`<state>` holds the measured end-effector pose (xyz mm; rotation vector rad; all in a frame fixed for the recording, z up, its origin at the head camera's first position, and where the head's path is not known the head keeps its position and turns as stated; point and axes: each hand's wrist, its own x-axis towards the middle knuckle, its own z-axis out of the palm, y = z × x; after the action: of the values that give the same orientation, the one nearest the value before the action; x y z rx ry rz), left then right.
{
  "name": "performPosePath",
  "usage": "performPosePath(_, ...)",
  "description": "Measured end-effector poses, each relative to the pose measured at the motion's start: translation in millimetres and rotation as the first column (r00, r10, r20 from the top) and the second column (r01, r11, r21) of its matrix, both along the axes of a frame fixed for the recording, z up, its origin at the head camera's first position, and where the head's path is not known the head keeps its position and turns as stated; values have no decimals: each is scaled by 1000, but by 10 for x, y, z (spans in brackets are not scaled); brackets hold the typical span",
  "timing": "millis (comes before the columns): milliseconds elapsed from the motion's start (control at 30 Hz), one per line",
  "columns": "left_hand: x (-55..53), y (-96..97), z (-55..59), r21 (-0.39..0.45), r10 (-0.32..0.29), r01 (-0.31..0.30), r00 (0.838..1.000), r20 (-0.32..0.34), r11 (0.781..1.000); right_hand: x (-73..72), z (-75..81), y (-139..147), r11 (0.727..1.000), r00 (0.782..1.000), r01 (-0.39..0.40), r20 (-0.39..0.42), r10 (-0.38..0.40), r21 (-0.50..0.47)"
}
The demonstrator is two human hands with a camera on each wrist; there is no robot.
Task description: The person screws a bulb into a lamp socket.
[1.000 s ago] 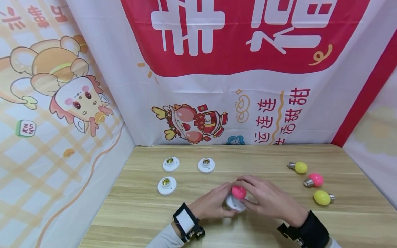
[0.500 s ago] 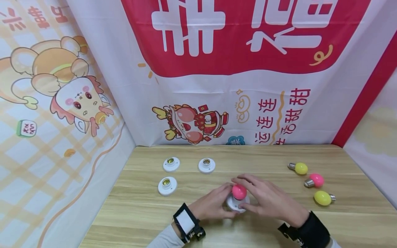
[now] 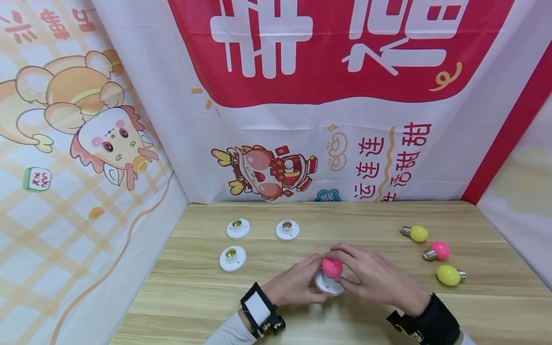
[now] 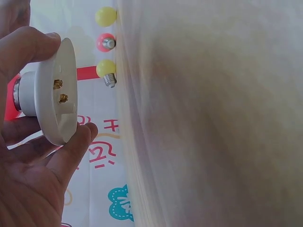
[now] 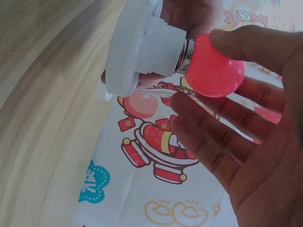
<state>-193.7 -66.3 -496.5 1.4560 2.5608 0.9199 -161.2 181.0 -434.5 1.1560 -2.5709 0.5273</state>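
Observation:
In the head view my left hand [image 3: 295, 283] holds a white lamp socket [image 3: 326, 285] by its round base, close over the wooden table. The left wrist view shows the thumb and a finger at opposite sides of the base's rim, with two brass screws [image 4: 63, 98] on its underside. A pinkish-red light bulb [image 5: 214, 66] sits in the socket's mouth, a band of its metal cap showing. My right hand [image 3: 373, 278] pinches this bulb, its thumb [image 5: 232, 41] pressing one side and fingers [image 5: 258, 106] behind it.
Three white sockets, one of them the front-left socket [image 3: 233, 258], stand on the table [image 3: 194, 306] at the left. To the right lie two yellow bulbs, including the near yellow bulb [image 3: 448, 275], and a pink bulb [image 3: 440, 250]. A printed cloth [image 3: 276, 120] hangs behind.
Half a second ago my right thumb was lower, off the bulb, with the fingers spread wider. Now thumb and fingers are back against the bulb. The left hand keeps its hold on the socket.

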Motion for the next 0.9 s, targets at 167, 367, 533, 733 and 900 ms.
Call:
performPosePath(167,0,3,-7,0,-2,2,1000,16,1000,-11,-14,-13,1000,999,12,-30,-12,-9)
performPosePath(367,2,10,-11,-3,-4,4,1000,7,1000,0,13,3,999,1000,28,7,-28,19)
performPosePath(533,8,11,-9,-5,-2,2,1000,-7,1000,8,33,34,999,1000,-7,27,6,39)
performPosePath(733,18,21,-5,-7,4,-4,1000,-3,1000,9,30,38,999,1000,-26,14,26,45)
performPosePath(900,27,21,-2,-5,4,-4,1000,-5,1000,11,22,33,999,1000,-17,5,16,46)
